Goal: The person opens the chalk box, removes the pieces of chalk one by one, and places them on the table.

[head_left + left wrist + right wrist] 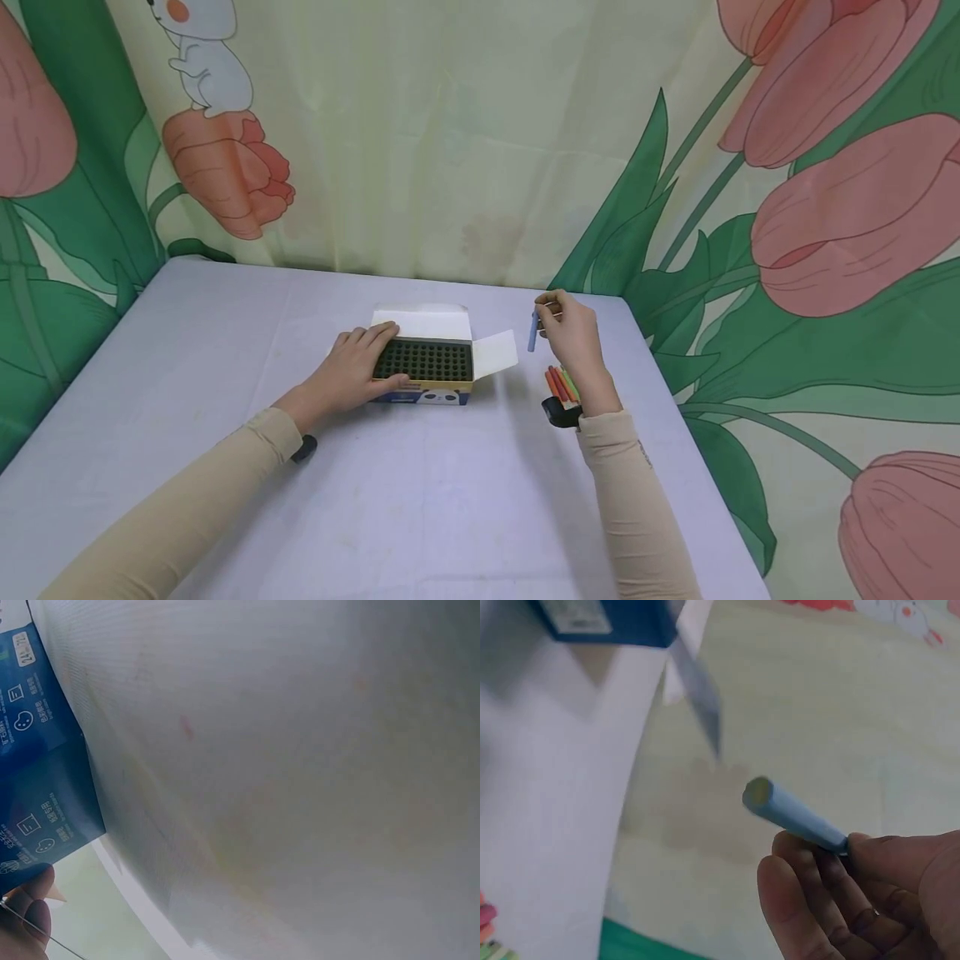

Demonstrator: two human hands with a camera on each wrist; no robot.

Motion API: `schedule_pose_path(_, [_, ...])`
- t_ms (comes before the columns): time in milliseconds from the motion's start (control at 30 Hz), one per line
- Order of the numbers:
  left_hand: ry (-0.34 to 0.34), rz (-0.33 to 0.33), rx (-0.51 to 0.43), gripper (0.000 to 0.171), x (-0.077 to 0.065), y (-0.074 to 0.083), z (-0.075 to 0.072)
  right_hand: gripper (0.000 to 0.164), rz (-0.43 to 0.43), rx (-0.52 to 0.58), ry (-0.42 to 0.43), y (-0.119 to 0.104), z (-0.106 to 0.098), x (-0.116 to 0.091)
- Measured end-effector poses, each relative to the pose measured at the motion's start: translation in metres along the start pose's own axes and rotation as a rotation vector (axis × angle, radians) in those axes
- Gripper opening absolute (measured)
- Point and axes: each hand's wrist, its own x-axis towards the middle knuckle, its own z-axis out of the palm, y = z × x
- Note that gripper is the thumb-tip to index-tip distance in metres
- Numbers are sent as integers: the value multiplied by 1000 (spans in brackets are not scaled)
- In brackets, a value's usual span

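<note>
An open blue box (427,398) with a panda print stands on the table, its dark insert (423,360) full of small round holes. My left hand (356,367) holds the box at its left end, thumb along the near edge and fingers at the raised white lid. To the right of the box, my right hand (572,333) pinches a blue chalk stick (799,817) by one end between thumb and fingers, above the table. The stick's free end points away from the palm, showing a yellowish tip. Several orange, red and green chalk sticks (561,383) lie below the right hand.
A white side flap (495,354) of the box sticks out to the right. Dark wrist devices (561,412) sit at both wrists. The white-covered table (420,500) ends at a curtain (420,167) printed with tulips and a rabbit.
</note>
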Motion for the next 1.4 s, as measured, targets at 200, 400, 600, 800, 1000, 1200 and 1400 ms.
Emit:
schedule_pose_path(200, [0,-2,9,96,1,-1,-2,23,65,-26,-16,29,-3,1])
schedule_pose_path(400, [-5,-2,-7,96,1,0,-2,23,104,-34,-56,51,5,2])
schedule_pose_path(600, [-6,-1,-11,96,1,0,-1,21,96,-52,-60,67,15,3])
schedule_pose_path(800, [-4,3,-7,95,1,1,-2,23,125,-88,-84,78,21,4])
schedule_pose_path(1000, [-4,5,-5,95,2,1,-1,22,181,-124,-122,83,25,3])
schedule_pose_path(1200, [0,4,-10,95,1,0,-1,22,197,-149,-157,87,27,2])
schedule_pose_path(1400, [-4,2,-9,95,1,0,-1,22,182,-167,-185,93,30,3])
